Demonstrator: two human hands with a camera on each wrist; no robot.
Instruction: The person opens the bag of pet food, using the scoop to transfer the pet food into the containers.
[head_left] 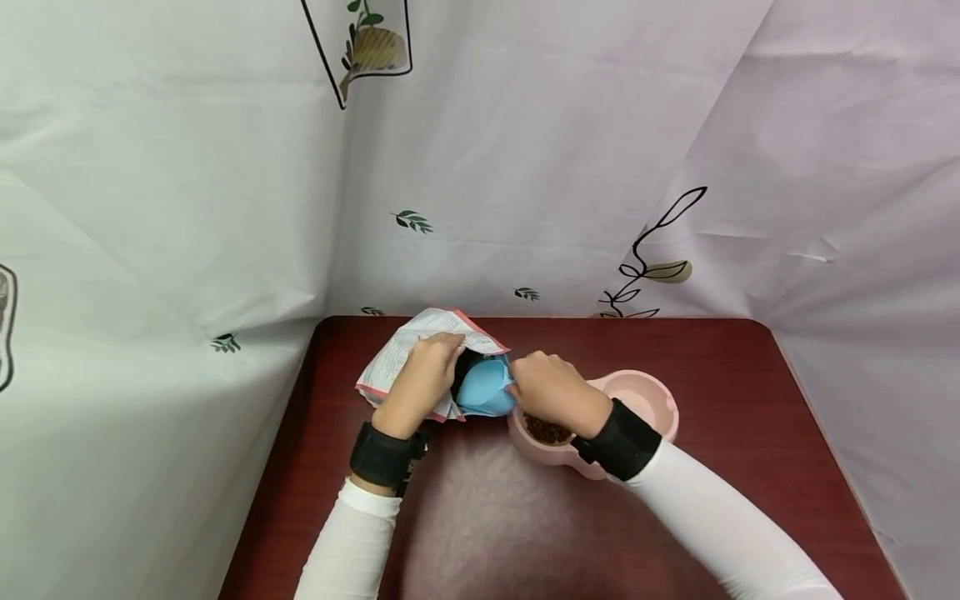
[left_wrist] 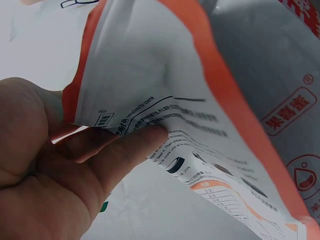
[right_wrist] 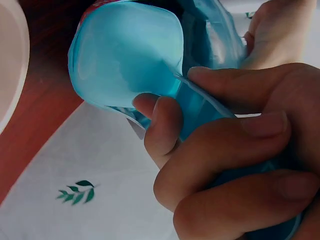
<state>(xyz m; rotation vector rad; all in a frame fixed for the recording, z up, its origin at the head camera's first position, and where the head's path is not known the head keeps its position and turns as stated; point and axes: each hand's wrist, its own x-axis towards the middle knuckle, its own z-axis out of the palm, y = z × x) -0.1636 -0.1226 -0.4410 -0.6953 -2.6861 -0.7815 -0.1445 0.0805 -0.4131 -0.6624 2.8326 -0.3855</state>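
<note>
A white printed pouch with an orange-red border lies on the table, its mouth spread to the right. My left hand grips the pouch near its opening; in the left wrist view, fingers and thumb of that hand pinch the printed wall. A light blue scoop sits at the pouch's mouth. Curled around the scoop's handle is my right hand. No food shows on the scoop's visible face in the right wrist view. What lies deep inside the pouch is hidden.
A pink double bowl stands right of the pouch, partly under my right hand and wrist. Brown kibble lies in its left compartment. The dark red table backs onto a white patterned cloth.
</note>
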